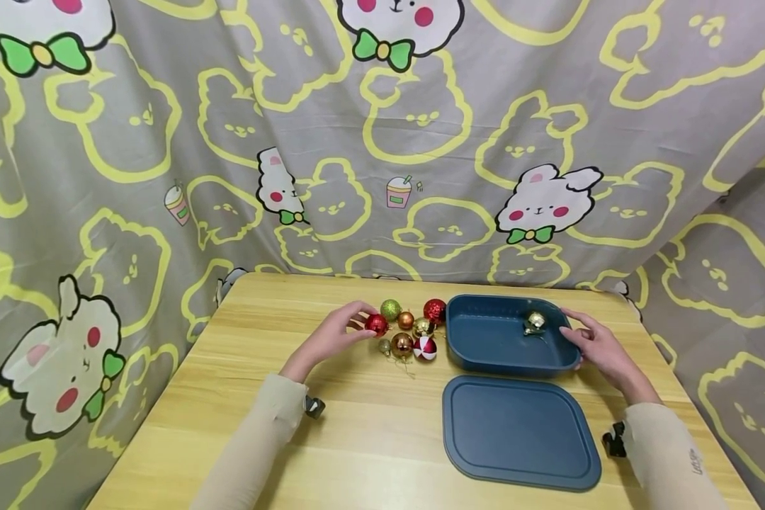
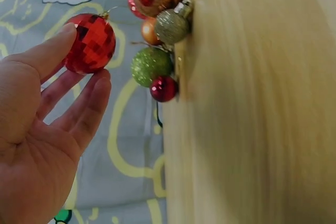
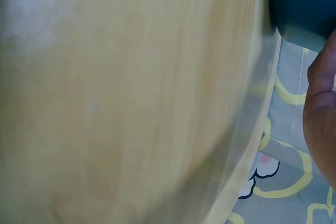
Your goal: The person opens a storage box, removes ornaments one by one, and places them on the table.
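My left hand (image 1: 341, 330) pinches a shiny red faceted Christmas ball (image 2: 90, 43) between thumb and fingers, just left of a cluster of baubles. That cluster holds a green glitter ball (image 1: 391, 309), a red glitter ball (image 1: 434, 310), a copper ball (image 1: 401, 345), a red-and-white ball (image 1: 425, 348) and several more. To their right is a dark blue box (image 1: 484, 363) without its lid, with a gold bauble (image 1: 535, 322) inside. My right hand (image 1: 602, 348) grips the box's right wall, thumb over the rim; its fingers are mostly hidden outside.
The blue lid (image 1: 521, 432) lies flat on the wooden table (image 1: 357, 439), in front of the box. A patterned grey curtain (image 1: 331, 142) hangs behind the table and along its sides.
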Demonstrator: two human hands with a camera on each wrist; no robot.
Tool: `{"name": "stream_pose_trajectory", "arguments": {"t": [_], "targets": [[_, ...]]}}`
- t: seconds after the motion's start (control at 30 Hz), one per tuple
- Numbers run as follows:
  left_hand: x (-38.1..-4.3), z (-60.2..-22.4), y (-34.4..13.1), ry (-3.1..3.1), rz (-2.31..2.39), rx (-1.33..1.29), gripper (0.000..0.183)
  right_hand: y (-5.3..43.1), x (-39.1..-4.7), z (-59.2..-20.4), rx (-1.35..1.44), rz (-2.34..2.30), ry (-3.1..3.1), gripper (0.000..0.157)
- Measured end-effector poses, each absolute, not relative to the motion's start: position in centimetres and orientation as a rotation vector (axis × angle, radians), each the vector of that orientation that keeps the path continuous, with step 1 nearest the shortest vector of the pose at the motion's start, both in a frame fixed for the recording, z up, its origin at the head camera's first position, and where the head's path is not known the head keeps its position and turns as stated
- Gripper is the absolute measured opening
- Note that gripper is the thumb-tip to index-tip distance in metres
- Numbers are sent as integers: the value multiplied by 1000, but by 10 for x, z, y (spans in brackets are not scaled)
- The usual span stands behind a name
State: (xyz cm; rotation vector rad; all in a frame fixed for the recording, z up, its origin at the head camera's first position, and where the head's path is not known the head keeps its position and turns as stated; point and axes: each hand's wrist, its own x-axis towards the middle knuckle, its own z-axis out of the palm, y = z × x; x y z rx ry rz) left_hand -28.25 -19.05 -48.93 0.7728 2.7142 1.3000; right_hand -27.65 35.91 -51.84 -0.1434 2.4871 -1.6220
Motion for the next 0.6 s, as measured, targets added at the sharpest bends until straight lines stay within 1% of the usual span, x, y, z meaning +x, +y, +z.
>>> {"name": "stream_pose_trajectory", "arguments": {"t": [0.23, 0.6], "targets": [[-281, -499, -199, 2717, 1223, 746, 36, 359, -277, -519, -138, -1630, 2481, 68], [-282, -506, -201, 2676, 1198, 682, 38, 361, -277, -521, -142, -1615, 2484, 69]]}}
